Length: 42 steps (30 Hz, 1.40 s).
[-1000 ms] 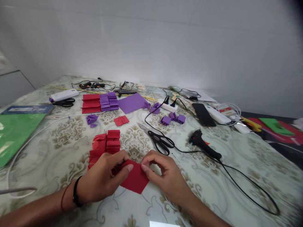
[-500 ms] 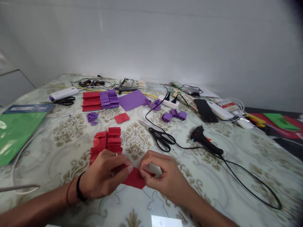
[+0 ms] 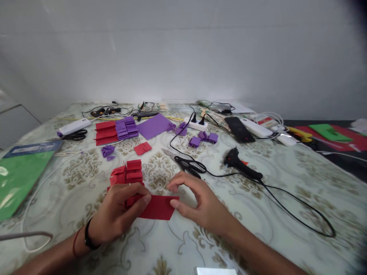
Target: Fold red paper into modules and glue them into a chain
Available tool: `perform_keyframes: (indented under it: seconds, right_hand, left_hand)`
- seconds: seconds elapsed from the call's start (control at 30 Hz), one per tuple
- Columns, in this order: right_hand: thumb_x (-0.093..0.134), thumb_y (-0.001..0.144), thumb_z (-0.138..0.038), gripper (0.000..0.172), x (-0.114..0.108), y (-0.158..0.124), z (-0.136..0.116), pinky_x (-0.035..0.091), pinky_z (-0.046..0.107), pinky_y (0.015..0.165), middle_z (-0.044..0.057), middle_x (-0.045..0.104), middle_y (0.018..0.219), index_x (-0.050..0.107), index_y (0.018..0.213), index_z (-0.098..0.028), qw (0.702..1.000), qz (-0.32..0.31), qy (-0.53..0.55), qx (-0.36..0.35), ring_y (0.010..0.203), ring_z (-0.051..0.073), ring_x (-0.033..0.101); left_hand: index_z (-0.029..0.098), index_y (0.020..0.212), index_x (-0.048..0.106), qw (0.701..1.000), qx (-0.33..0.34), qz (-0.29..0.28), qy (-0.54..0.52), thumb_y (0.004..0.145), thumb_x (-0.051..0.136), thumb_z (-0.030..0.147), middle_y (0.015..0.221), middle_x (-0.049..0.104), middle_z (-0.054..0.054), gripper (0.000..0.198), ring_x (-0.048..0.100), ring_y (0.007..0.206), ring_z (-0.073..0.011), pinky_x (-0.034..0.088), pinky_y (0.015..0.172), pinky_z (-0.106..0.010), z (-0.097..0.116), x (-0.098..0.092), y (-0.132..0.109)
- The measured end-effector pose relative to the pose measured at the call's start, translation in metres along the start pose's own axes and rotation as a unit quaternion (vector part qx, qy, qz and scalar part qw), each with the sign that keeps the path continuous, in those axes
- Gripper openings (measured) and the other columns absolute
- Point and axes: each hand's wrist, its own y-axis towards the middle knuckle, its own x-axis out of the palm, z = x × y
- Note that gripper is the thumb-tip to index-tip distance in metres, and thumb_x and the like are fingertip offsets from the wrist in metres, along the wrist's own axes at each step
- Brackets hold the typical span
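Observation:
Between thumb and fingers, my left hand (image 3: 124, 208) pinches the left end of a flat red paper piece (image 3: 159, 208). My right hand (image 3: 197, 198) is open at the paper's right end, thumb and fingers apart, with the thumb tip at or very near the corner. Just behind my left hand lie folded red paper pieces (image 3: 133, 172), partly hidden by it. A small creased red paper square (image 3: 142, 148) rests farther back. Black-handled scissors (image 3: 186, 163) lie beyond my right hand, their blades pointing to the back left.
A black glue gun (image 3: 242, 164) with a looping cable lies at right. Purple sheet (image 3: 154, 126) and folded purple pieces (image 3: 203, 138) sit behind. A power strip (image 3: 195, 124), a phone (image 3: 239, 129) and a green paper pack (image 3: 25, 172) are around the table.
My right thumb and fingers have parted and let go of the red paper. The paper has turned to lie straighter and shows more of its surface. The view has shifted slightly.

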Motion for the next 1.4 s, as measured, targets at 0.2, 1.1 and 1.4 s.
perform_keyframes:
  seconds: [0.2,1.1,1.4]
  right_hand:
    - [0.069,0.089,-0.015,0.013,0.016,-0.006,-0.004,0.049,0.026,0.07,-0.001,0.064,0.076,0.065,0.079,-0.022,0.999,-0.039,-0.014,0.004,0.071,0.014,0.061]
    - [0.063,0.085,-0.006,0.015,0.007,-0.009,-0.008,0.046,0.024,0.065,0.0,0.064,0.075,0.063,0.078,-0.019,0.996,0.016,-0.06,-0.063,0.069,0.013,0.06]
    - [0.062,0.087,-0.008,0.013,0.02,-0.01,-0.008,0.047,0.023,0.064,0.0,0.063,0.076,0.063,0.082,-0.019,0.997,-0.015,-0.056,-0.059,0.069,0.012,0.059]
  left_hand:
    - [0.022,0.098,0.071,0.999,0.017,-0.03,-0.019,0.101,0.06,0.019,0.085,0.077,0.0,0.011,0.07,0.073,-0.0135,0.052,0.068,-0.023,0.003,0.01,0.003]
    - [0.02,0.085,0.06,0.997,0.038,-0.02,-0.059,0.086,0.06,0.006,0.082,0.066,0.001,0.014,0.062,0.073,-0.0123,0.051,0.068,-0.022,-0.008,-0.004,0.007]
    - [0.02,0.094,0.066,0.993,0.088,-0.057,-0.054,0.095,0.061,0.01,0.085,0.071,-0.001,0.011,0.065,0.074,-0.0131,0.05,0.068,-0.023,-0.007,0.019,0.004]
